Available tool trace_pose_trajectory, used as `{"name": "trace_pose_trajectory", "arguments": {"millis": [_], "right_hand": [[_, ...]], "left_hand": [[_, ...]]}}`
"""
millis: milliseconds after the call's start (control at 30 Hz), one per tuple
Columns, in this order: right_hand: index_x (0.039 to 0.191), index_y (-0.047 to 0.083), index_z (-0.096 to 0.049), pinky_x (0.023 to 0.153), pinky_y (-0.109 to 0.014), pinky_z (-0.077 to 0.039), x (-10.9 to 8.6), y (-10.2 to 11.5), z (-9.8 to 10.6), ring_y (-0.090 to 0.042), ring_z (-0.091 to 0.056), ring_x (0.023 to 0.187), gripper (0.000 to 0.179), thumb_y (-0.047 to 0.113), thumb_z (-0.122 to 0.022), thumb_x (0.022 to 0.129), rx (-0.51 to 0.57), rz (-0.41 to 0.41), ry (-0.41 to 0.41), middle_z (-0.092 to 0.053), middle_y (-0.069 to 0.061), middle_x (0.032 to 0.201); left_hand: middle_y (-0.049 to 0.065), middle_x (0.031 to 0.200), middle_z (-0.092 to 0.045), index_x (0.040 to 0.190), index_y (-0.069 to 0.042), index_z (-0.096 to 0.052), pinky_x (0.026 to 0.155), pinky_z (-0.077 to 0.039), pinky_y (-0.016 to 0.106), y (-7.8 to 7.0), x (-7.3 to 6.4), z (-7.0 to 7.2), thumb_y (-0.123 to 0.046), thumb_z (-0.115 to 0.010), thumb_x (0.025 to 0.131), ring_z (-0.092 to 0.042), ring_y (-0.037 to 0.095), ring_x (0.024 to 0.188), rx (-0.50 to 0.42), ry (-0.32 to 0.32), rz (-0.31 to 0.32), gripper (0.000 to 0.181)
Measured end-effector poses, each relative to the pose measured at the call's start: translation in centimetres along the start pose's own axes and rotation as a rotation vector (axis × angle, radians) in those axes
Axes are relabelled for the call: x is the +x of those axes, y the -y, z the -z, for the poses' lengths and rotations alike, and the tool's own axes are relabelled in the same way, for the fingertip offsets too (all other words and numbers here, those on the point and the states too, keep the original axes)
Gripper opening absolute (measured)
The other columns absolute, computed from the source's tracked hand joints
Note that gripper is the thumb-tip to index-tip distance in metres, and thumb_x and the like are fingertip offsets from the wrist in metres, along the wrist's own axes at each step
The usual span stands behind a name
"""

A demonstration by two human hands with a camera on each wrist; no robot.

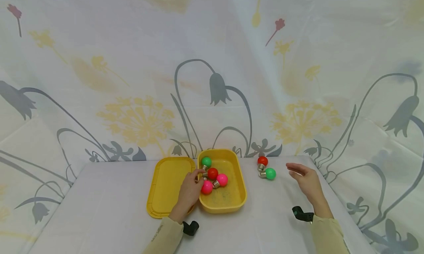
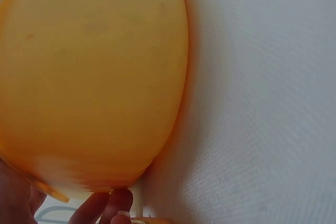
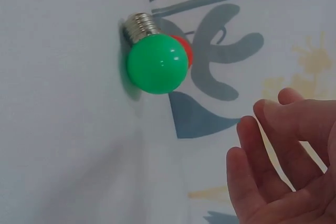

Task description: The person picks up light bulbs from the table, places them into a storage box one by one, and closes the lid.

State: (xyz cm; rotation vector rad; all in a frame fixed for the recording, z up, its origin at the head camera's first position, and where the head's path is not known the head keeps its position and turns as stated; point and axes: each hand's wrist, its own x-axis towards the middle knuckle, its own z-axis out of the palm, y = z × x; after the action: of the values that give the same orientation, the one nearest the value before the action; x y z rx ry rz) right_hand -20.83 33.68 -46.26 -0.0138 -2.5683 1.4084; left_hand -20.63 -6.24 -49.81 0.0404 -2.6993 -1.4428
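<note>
My left hand (image 1: 190, 189) grips the left rim of a yellow plastic container (image 1: 243, 189), with some fingers (image 2: 122, 201) against its outer wall. Just inside that rim lie small light bulbs with metal screw bases: a green bulb (image 1: 206, 161), a red bulb (image 1: 212, 173) and two pink bulbs, one pink bulb (image 1: 222, 179) farther right. My right hand (image 1: 307, 182) hovers over the table's right side, fingers relaxed and holding nothing. To its left, a second green bulb (image 3: 157, 64) lies on the table, touching or close to another red bulb (image 1: 262, 161).
A flat yellow lid (image 1: 170, 186) lies on the table left of the container, partly behind my left forearm. The table has a white cover (image 1: 109, 206). A flower-printed cloth (image 1: 198, 33) hangs behind its far edge.
</note>
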Motion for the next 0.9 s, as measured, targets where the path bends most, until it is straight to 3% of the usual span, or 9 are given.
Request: {"name": "trace_pose_trajectory", "arguments": {"millis": [233, 633, 900], "right_hand": [[0.127, -0.005, -0.063, 0.081, -0.009, -0.042, 0.0, -0.6, -1.0, -0.036, -0.056, 0.119, 0.032, 0.005, -0.062, 0.096, -0.005, -0.009, 0.047, -0.062, -0.023, 0.127], [0.130, -0.009, -0.059, 0.082, -0.010, -0.044, 0.2, -1.0, -2.9, -0.042, -0.052, 0.124, 0.039, -0.002, -0.065, 0.092, 0.069, 0.017, 0.100, -0.058, -0.027, 0.132], [0.131, -0.008, -0.059, 0.088, -0.015, -0.046, 0.5, -0.9, -4.0, -0.041, -0.047, 0.130, 0.040, 0.001, -0.067, 0.092, 0.073, -0.013, 0.112, -0.055, -0.025, 0.136]], "left_hand": [[0.006, 0.089, -0.047, 0.120, -0.017, -0.066, 0.063, -0.037, 0.033, -0.1, 0.0, 0.0, -0.016, -0.060, 0.096, -0.047, 0.021, 0.078, -0.003, 0.007, 0.005, 0.025], [0.006, 0.092, -0.048, 0.122, -0.018, -0.066, 0.066, -0.042, 0.033, -0.2, 0.0, 0.0, -0.017, -0.061, 0.096, -0.048, 0.022, 0.081, -0.008, 0.025, 0.020, 0.026], [0.006, 0.092, -0.048, 0.122, -0.017, -0.065, 0.066, -0.041, 0.033, 0.0, 0.0, 0.0, -0.017, -0.060, 0.096, -0.048, 0.022, 0.081, -0.008, 0.027, 0.017, 0.026]]}}
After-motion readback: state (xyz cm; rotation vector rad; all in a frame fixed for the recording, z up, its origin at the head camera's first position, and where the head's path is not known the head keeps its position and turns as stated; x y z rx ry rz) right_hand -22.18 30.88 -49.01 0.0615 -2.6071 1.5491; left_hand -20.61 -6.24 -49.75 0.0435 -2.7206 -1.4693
